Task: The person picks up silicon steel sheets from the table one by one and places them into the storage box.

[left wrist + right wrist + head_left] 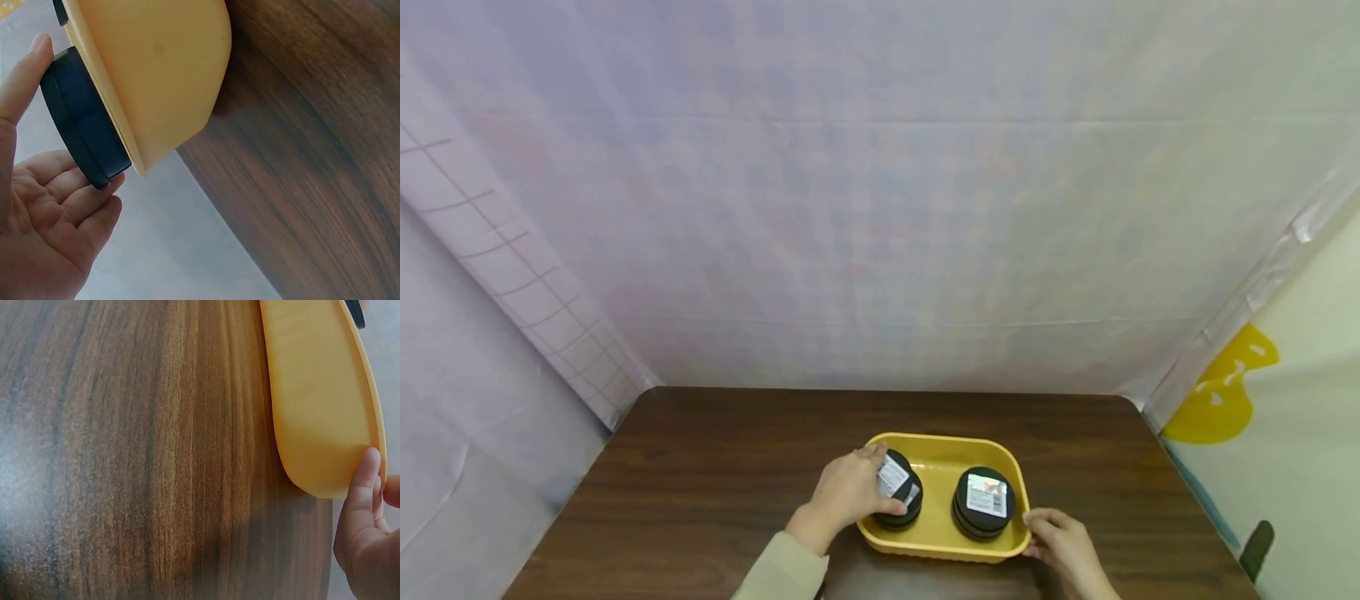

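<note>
A yellow plastic basin (940, 546) with rounded corners stands on the table. My left hand (850, 487) grips a black round tin (893, 473) with a white label, thumb and fingers on its edge. In the left wrist view this tin (84, 119) shows above the basin's rim. Beneath it, partly covered, another black labelled tin (910, 504) shows at the basin's left end. A stack of black tins (985, 504) stands in the right half, a shiny white label on its top. My right hand (1067, 546) pinches the basin's right rim between thumb and fingers.
The dark wooden table (722, 467) runs back to a pale curtain (880, 250), with more sheeting along the left side. Beyond the table's right edge is a light wall bearing a yellow decoration (1217, 400).
</note>
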Action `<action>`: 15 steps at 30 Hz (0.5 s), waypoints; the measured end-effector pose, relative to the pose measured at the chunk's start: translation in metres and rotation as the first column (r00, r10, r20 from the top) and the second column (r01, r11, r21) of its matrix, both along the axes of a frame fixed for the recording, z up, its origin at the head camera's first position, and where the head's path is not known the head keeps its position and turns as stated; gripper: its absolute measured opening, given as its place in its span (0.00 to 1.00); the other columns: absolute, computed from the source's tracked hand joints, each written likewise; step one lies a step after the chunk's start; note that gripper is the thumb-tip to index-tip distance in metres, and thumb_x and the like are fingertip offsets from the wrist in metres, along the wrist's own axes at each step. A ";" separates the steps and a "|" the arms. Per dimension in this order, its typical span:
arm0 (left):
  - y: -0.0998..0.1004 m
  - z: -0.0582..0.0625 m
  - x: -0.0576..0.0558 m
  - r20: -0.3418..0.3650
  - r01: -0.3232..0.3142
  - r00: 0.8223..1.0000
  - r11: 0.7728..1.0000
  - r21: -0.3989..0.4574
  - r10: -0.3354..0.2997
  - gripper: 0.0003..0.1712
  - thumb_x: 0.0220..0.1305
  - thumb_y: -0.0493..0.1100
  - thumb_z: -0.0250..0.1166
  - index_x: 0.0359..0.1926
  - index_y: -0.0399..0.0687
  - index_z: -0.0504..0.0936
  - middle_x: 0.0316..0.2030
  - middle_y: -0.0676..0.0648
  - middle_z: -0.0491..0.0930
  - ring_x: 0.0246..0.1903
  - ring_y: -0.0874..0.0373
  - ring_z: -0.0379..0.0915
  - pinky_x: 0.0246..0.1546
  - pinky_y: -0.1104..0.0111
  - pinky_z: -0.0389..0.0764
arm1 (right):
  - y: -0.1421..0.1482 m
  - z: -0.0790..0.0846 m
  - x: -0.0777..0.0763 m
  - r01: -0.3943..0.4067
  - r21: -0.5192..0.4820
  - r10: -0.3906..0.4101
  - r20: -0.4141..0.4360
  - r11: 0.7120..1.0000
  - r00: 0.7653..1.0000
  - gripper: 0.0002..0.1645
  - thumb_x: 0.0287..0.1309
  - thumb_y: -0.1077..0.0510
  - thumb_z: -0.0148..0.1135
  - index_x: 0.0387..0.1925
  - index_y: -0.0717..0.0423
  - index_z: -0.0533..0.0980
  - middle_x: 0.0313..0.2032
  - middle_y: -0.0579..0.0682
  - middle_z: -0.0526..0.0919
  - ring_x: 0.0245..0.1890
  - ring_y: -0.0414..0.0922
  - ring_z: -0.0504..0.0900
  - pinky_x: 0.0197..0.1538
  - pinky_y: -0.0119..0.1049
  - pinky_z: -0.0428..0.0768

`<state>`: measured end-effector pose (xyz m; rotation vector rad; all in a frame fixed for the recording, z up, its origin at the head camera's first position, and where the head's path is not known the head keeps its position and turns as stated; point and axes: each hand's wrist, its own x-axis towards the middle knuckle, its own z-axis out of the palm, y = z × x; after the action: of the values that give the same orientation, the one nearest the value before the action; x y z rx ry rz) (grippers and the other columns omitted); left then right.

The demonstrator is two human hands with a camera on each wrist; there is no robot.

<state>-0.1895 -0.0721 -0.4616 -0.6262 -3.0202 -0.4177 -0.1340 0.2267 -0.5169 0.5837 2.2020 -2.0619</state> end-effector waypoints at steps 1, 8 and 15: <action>0.001 0.000 0.000 0.000 0.000 1.000 1.000 -0.001 0.000 0.56 0.36 0.70 0.71 0.61 0.39 0.72 0.57 0.40 0.73 0.53 0.45 0.73 0.44 0.57 0.79 | 0.000 0.000 0.000 -0.001 0.000 0.001 0.001 1.000 1.000 0.13 0.59 0.66 0.54 0.39 0.77 0.73 0.24 0.52 0.74 0.23 0.42 0.74 0.26 0.33 0.80; 0.005 0.002 0.001 0.017 0.011 1.000 1.000 -0.010 -0.011 0.56 0.36 0.71 0.70 0.62 0.40 0.70 0.59 0.40 0.72 0.52 0.45 0.74 0.43 0.57 0.79 | -0.002 0.000 0.001 -0.002 0.001 0.002 -0.007 1.000 1.000 0.13 0.58 0.66 0.55 0.39 0.77 0.73 0.24 0.52 0.74 0.23 0.42 0.74 0.26 0.32 0.80; 0.006 -0.003 0.000 0.017 0.018 1.000 1.000 -0.020 -0.017 0.58 0.36 0.71 0.70 0.63 0.40 0.69 0.59 0.40 0.71 0.51 0.45 0.74 0.42 0.58 0.79 | -0.004 -0.002 0.003 0.007 -0.006 -0.007 -0.006 1.000 1.000 0.12 0.58 0.67 0.55 0.39 0.77 0.73 0.23 0.52 0.74 0.23 0.42 0.74 0.26 0.32 0.80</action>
<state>-0.1896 -0.0664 -0.4649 -0.6542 -3.0408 -0.3964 -0.1315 0.2225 -0.5187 0.5859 2.2000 -2.0755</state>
